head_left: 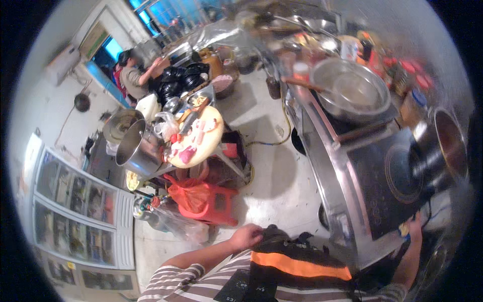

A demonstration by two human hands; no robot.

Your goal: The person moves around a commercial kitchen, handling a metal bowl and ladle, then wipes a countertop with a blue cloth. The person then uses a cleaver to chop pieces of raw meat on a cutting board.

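Observation:
My left hand [247, 237] is in front of my waist, fingers curled in, with no object visible in it. On the other side, my right hand [415, 227] reaches to the near end of the steel counter [362, 251], its fingers around a small yellow-and-blue item [404, 229], perhaps a sponge or cloth. Just beyond that hand lies a black glass induction cooktop [377, 188]. A tall steel pot [449, 143] stands at the cooktop's right side. Farther along, a large metal basin [351, 88] holds a ladle with a wooden handle [302, 83].
Across the floor [271, 173], a round cutting board [205, 132] bears meat and a cleaver [188, 121]. A stockpot [137, 147] stands beside it. A red plastic stool [217, 204] carries a red bag [190, 192]. A hose [269, 142] crosses the floor. Another person [134, 77] is farther back.

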